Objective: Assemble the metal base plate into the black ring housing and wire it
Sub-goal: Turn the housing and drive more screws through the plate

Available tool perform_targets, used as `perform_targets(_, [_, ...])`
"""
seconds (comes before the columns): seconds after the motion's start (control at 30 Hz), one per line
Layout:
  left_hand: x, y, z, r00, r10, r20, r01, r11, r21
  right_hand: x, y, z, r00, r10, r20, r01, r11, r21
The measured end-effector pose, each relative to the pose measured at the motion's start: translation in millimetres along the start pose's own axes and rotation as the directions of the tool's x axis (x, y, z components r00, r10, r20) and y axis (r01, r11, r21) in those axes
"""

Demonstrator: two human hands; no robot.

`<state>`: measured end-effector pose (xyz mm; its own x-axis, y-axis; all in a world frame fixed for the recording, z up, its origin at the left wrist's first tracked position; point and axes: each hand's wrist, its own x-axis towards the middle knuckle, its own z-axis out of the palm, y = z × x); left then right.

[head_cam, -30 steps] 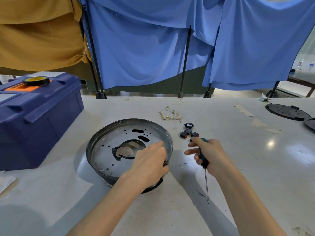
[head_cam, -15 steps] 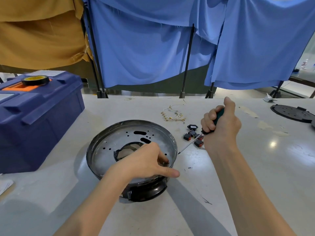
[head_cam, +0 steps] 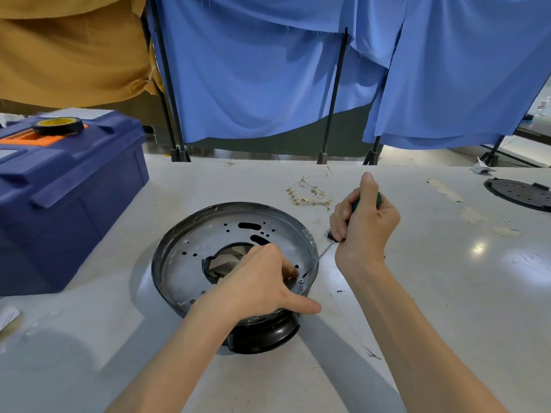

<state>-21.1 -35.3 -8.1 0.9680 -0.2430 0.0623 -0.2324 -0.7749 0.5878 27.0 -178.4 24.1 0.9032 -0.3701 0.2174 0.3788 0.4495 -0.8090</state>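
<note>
The round metal base plate (head_cam: 208,251) sits inside the black ring housing (head_cam: 268,335) on the table. My left hand (head_cam: 256,287) rests on the plate's near right part, fingers curled down by a small screw (head_cam: 301,281), thumb stretched over the rim. My right hand (head_cam: 365,222) grips a green-handled screwdriver (head_cam: 320,255), its shaft slanting down-left with the tip just inside the plate's right rim, near that screw. A bundle of thin wires with gold terminals (head_cam: 310,195) lies behind the plate.
A blue toolbox (head_cam: 65,198) with a tape roll (head_cam: 58,126) on its lid stands at the left. A black round cover (head_cam: 520,193) lies at the far right. Small black connectors (head_cam: 328,234) peek out beside my right hand. Blue curtains hang behind the table.
My right hand lifted the screwdriver, turned it tip-down and brought the tip to the plate's right rim. My left hand stayed on the plate, thumb now spread outward.
</note>
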Motion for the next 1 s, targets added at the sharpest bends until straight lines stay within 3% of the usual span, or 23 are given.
perform_targets(0.33, [-2.2,1.5,0.0,0.997,-0.042,0.071,0.04,0.999,0.027,-3.3,8.5,1.3,1.0,0.0,0.025,0.001,0.998,-0.068])
perform_targets(0.47, [-2.5,1.1,-9.7,0.992,-0.049,0.118,0.062,0.991,-0.115,-7.8,4.7,6.1,0.987,-0.003,0.161,0.02,0.994,-0.104])
perform_targets(0.6, [2.9,6.1,-13.6,0.999,-0.032,-0.041,0.021,0.97,-0.243,-15.2,-0.9,9.3,0.909,0.115,0.4,-0.088,0.993,-0.085])
perform_targets(0.7, [8.4,17.6,-9.2,0.988,-0.031,-0.151,-0.036,0.904,-0.426,-16.9,-5.8,6.3,0.873,0.143,0.467,-0.102,0.988,-0.113])
perform_targets(0.87, [15.7,23.3,-5.7,0.985,-0.03,-0.167,-0.077,0.798,-0.597,-15.2,-12.4,-3.7,0.832,0.13,0.539,-0.102,0.991,-0.081])
perform_targets(1.0, [12.6,17.3,-6.4,0.994,0.008,-0.109,-0.078,0.752,-0.654,-6.3,-20.1,-14.3,0.721,0.183,0.668,-0.124,0.983,-0.136])
